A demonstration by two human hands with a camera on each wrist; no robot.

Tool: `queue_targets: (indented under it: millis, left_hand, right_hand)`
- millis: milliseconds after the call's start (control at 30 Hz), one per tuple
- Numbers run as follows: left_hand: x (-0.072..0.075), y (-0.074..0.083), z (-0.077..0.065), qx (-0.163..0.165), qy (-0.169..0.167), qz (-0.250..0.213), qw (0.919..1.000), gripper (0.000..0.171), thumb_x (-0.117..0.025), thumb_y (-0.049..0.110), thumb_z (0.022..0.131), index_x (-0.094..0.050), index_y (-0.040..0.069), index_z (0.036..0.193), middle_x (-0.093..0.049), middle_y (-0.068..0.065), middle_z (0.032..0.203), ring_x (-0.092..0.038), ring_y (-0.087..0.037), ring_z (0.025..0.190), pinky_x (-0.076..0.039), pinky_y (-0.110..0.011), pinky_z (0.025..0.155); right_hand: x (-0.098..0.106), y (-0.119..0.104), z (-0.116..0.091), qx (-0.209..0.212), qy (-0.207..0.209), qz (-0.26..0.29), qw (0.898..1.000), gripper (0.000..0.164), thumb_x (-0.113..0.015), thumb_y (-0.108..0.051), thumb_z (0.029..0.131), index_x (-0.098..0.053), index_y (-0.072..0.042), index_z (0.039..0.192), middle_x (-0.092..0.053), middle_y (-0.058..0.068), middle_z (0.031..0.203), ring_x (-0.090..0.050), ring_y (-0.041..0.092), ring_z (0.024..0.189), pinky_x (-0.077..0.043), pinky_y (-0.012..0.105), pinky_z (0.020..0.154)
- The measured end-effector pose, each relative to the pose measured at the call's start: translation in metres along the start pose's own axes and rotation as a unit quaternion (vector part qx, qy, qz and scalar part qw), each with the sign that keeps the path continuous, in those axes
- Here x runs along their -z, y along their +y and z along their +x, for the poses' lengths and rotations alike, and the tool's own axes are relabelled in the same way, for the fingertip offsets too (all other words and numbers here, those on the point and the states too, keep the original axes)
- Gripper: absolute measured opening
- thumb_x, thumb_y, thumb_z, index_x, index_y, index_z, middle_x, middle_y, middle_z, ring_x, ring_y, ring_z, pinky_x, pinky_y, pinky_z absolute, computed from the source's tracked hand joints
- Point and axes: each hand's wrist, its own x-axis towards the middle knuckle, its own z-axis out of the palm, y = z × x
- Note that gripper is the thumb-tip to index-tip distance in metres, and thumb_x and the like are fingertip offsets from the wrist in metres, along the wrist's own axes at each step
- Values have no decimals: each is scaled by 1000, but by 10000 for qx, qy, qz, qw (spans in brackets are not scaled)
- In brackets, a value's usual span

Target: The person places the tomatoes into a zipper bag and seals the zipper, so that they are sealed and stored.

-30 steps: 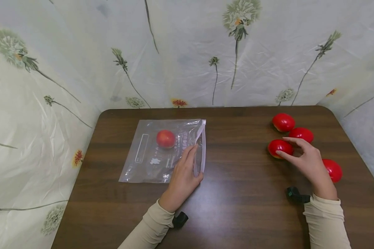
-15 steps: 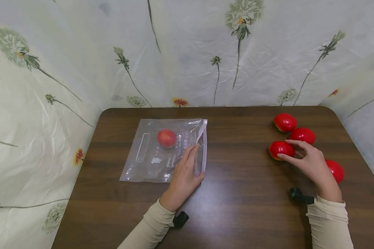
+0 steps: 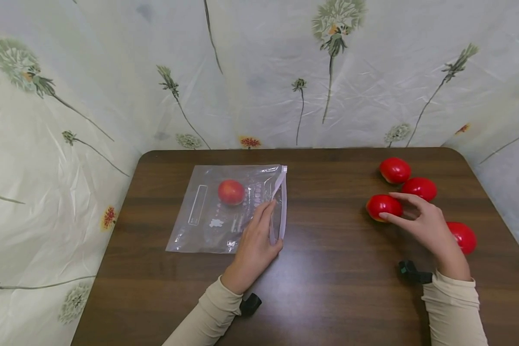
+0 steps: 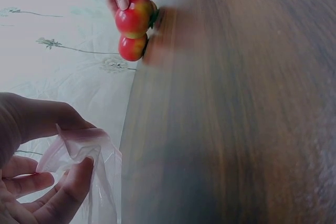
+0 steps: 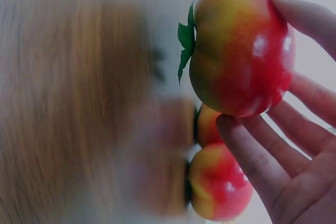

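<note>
On the brown tabletop (image 3: 328,283), seen from the head, the right hand (image 3: 430,228) holds a red fruit (image 3: 381,206) between thumb and fingers; two more fruits (image 3: 395,170) sit just beyond it and another (image 3: 464,237) beside the wrist. Well apart lies a clear zip bag (image 3: 189,235), one fruit (image 3: 231,192) inside, with the left hand (image 3: 253,250) at its mouth.

From the left wrist, the fingers hold the bag's lip, the film bunched among them. It looks thin, limp and slick, so its edge should be the surest hold.

From the right wrist, the fingers are spread round the held fruit, green leaves (image 5: 185,43) facing the tabletop. Its gloss suggests something stiff, probably light, apt to slip or roll; gripping its widest girth, clear of the leaves, seems best.
</note>
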Motion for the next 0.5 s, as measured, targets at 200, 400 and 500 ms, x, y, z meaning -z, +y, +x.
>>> queue_targets:
  millis: [200, 400, 500]
  left_hand:
    - [1, 0, 0, 32, -9, 66, 10000, 94, -89, 2, 69, -46, 5, 152, -53, -9, 145, -66, -31, 115, -58, -44, 96]
    - [1, 0, 0, 17, -4, 56, 10000, 94, -89, 2, 69, -46, 4, 152, -53, -10, 145, -67, -31, 113, -58, -45, 94]
    - [1, 0, 0, 12, 4, 37, 10000, 94, -89, 2, 68, -46, 3, 152, -53, -10, 145, -67, -32, 113, -58, -45, 93]
  right_hand:
    - [-6, -11, 0, 136, 68, 174, 9997, 66, -80, -36, 90, -55, -15, 148, -54, 19, 148, -62, 13, 117, -44, -2, 79]
    - [-14, -21, 0, 305, 74, 398, 9987, 63, -81, -32, 90, -57, -17, 146, -57, 15, 144, -50, -24, 103, -44, -1, 83]
    - [-17, -24, 1, 429, 29, 475, 9979, 63, -81, -28, 89, -57, -15, 146, -57, 15, 142, -51, -23, 104, -46, 1, 84]
